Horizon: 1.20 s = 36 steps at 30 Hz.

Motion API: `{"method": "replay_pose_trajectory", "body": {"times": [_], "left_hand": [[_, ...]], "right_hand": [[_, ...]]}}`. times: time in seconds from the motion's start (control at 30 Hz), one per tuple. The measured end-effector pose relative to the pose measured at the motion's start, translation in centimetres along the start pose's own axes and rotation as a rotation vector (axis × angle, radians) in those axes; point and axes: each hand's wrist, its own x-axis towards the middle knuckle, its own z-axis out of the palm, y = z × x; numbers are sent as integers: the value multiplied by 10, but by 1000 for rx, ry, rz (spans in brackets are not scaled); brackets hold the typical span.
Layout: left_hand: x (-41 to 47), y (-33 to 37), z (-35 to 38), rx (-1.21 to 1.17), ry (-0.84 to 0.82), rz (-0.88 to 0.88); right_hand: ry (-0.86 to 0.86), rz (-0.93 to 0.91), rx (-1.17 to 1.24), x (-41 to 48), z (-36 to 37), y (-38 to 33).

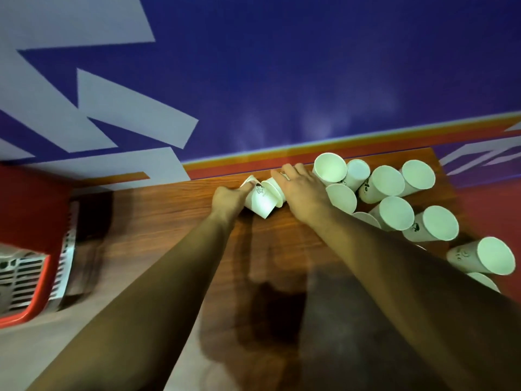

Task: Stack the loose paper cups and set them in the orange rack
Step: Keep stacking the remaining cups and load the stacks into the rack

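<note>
Two white paper cups lie on their sides at the far edge of the wooden table (174,221). My left hand (229,199) grips the near one (260,203), which carries a small black print. My right hand (303,190) lies over the second cup (274,185), fingers curled on it, its rim against the first cup. Several loose paper cups (390,183) stand upright in a cluster right of my right hand. The orange rack (39,280) sits at the left edge, partly cut off by the frame.
A blue wall with grey shapes and an orange stripe rises just behind the table's far edge. More cups (485,256) crowd the table's right edge under my right forearm. Bare wood shows between my arms and toward the rack.
</note>
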Motion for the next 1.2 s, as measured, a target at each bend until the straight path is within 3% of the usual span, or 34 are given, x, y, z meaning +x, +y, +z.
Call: {"method": "replay_pose_trajectory", "body": {"times": [0.17,0.33,0.57,0.67,0.9,1.2], "left_hand": [[-19,-15,-28,-171,-76,-28],[-58,-25,-76,-265,-25,58],[-140,-21,-182,-76,-4,349],[-174,-14,-238,-27,13,467],[-227,-21,-366,107,262,588],[-239,-38,-469,174,520,675]], "right_hand": [[65,-100,-32,-13,9,-13],[-38,-53,76,-35,-5,-42],[-19,278,820,-83,-63,-128],[2,330,955,-94,-94,-177],[48,243,1113,-105,-149,-286],[46,111,1152,-90,-182,-402]]}}
